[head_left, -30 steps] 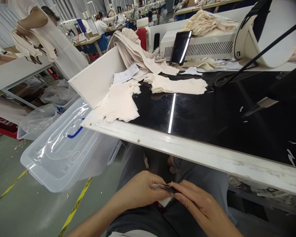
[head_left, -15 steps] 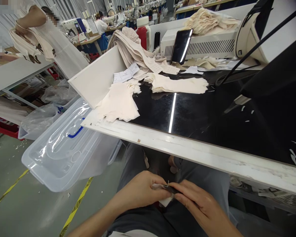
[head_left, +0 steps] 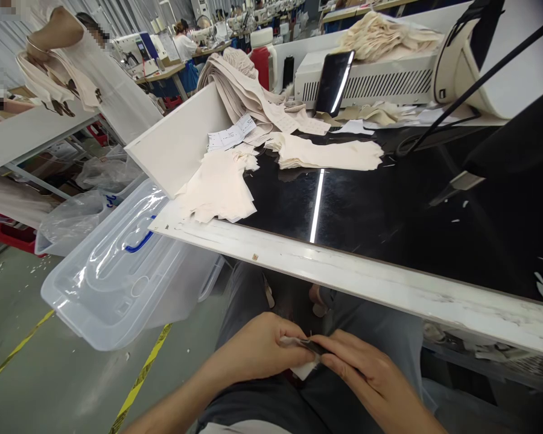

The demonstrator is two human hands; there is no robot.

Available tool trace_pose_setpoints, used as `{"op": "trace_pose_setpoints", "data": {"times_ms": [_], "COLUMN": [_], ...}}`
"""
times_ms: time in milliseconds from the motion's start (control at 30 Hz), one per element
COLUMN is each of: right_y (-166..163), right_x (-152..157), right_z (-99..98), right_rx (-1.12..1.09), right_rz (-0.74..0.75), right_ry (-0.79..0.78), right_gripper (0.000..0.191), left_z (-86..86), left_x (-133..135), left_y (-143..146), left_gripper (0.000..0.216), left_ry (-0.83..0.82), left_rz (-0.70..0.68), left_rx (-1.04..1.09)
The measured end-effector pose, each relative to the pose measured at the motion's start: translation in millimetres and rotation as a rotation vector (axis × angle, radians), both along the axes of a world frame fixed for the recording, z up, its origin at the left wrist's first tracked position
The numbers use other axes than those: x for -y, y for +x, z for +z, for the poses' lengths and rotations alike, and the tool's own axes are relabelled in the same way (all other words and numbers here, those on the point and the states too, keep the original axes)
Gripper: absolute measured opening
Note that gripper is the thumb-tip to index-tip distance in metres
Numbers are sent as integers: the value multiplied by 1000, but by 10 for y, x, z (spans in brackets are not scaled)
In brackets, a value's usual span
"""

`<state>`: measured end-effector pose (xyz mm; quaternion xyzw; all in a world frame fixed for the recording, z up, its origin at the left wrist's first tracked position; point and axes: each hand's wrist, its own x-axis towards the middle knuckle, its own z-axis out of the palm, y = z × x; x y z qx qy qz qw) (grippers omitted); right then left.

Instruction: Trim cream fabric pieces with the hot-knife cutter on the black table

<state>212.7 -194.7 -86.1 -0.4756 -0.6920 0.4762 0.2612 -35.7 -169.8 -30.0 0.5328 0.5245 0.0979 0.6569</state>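
Both hands meet over my lap, below the table's front edge. My left hand (head_left: pixel 257 349) and my right hand (head_left: pixel 366 377) are closed, pinching between them a small fabric piece (head_left: pixel 304 352), dark on top with a pale corner below. On the black tabletop (head_left: pixel 389 205) above lie two stacks of cream fabric pieces (head_left: pixel 219 187), one near the front left corner, the other (head_left: pixel 330 154) further back.
A clear plastic bin with a blue-handled lid (head_left: pixel 127 265) stands on the floor at the left. A white board (head_left: pixel 176 141) leans at the table's left end. A phone (head_left: pixel 332 81), a white machine (head_left: pixel 371 78) and cables sit at the back. A person (head_left: pixel 95 66) stands far left handling fabric.
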Motion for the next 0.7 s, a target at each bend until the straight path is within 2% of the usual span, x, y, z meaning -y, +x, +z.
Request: {"op": "trace_pose_setpoints", "data": {"times_ms": [267, 700], "right_y": [-22, -15], "right_x": [-2, 40], "right_z": [23, -128], "right_rx": [-28, 93], "right_rz": [3, -39], "right_ry": [-42, -24], "right_gripper": [62, 73], "left_z": [-13, -21], "left_x": [17, 5], "left_y": [-1, 24], "left_gripper": [30, 30], "left_ry": [-10, 10], "left_rz": [16, 17], "left_rx": [4, -23]}}
